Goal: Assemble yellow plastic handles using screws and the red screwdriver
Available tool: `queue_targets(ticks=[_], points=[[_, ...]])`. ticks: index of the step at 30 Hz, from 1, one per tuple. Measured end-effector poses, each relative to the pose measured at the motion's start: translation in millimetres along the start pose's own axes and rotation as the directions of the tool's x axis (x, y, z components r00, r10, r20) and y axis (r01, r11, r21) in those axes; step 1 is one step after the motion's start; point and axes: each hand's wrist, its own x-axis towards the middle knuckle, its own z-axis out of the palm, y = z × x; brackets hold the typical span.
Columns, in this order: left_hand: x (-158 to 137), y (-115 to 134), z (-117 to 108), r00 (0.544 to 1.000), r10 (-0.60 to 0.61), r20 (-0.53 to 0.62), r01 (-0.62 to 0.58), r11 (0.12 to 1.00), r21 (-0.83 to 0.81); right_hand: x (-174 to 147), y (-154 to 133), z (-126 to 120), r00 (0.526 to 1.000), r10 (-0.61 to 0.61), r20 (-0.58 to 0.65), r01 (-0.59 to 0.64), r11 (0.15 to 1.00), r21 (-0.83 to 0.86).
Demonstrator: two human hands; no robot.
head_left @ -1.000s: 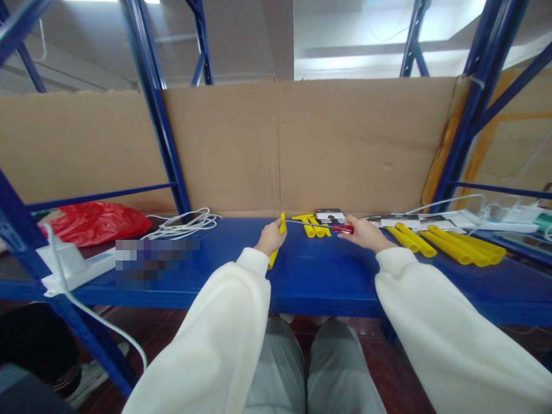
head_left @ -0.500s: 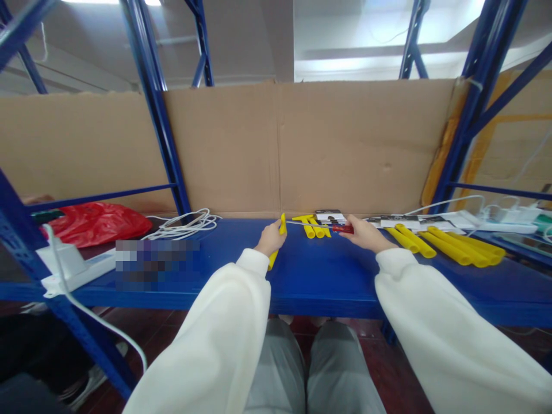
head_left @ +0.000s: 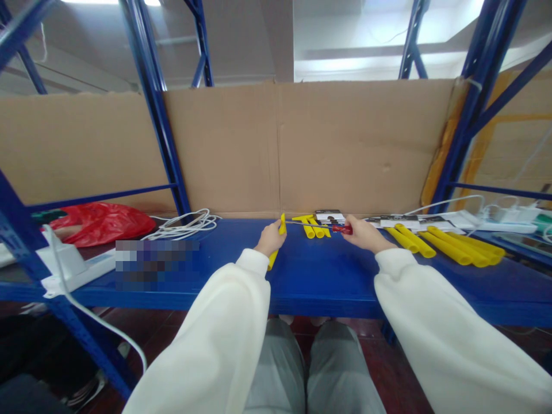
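My left hand [head_left: 271, 237] is closed around a yellow plastic tube [head_left: 272, 261], whose upper end sticks out above the fingers. My right hand [head_left: 363, 234] grips the red handle of a screwdriver [head_left: 342, 229]. Its thin metal shaft points left, and the tip meets the upper end of the yellow tube; the exact contact is too small to make out. Just behind the shaft, a group of short yellow pieces [head_left: 311, 227] lies on the blue shelf [head_left: 321, 276], with a small black-and-white packet [head_left: 330, 217] beside it.
Several longer yellow tubes [head_left: 448, 246] lie to the right, near printed papers [head_left: 414, 222] and white cables. Leftward are a coiled white cable [head_left: 185, 224], a power strip [head_left: 92, 270] and a red plastic bag [head_left: 110, 223]. A cardboard sheet [head_left: 328, 144] backs the shelf; blue posts [head_left: 161, 115] frame it.
The screwdriver handle has turned or shifted slightly in my right hand; my left hand keeps its place. At far left, the red bag has changed shape, and another person's foot below has shifted.
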Motion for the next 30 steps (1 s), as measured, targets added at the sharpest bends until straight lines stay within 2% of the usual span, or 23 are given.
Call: queue_targets(ticks=[3,6,10,16,23,28,30], points=[[-1.0,0.9,-1.2,1.0,-0.003,0.002,0.003,1.0,0.001,-2.0,-2.4,-1.6,0.998,0.045,0.039,-0.044,0.999,-0.022],[-2.8,2.5,-2.5,1.0,-0.001,0.002,0.001,1.0,0.004,0.0,0.4,0.9,0.999,-0.021,0.034,0.019,0.999,0.04],[-3.7,3.5,-3.4,1.0,-0.01,0.009,0.01,1.0,0.006,3.5,4.2,4.8,0.995,-0.096,-0.041,0.098,0.993,0.058],[-1.3,1.2,-2.1,1.0,-0.005,0.016,0.005,1.0,-0.011,-0.3,-1.8,3.9,1.0,0.027,0.008,-0.026,0.999,-0.041],[1.1,-0.9,0.5,1.0,0.0,0.002,0.0,1.0,-0.023,3.4,2.6,4.4,0.99,-0.118,-0.077,0.114,0.992,-0.051],[0.9,-0.6,0.9,1.0,-0.003,0.007,0.003,1.0,-0.01,-1.1,-2.2,-0.1,1.0,0.001,-0.014,-0.002,0.998,-0.064],[1.0,-0.9,1.1,1.0,-0.005,-0.001,0.005,1.0,-0.008,-1.3,-2.6,-0.2,1.0,0.008,-0.026,-0.01,0.998,-0.057]])
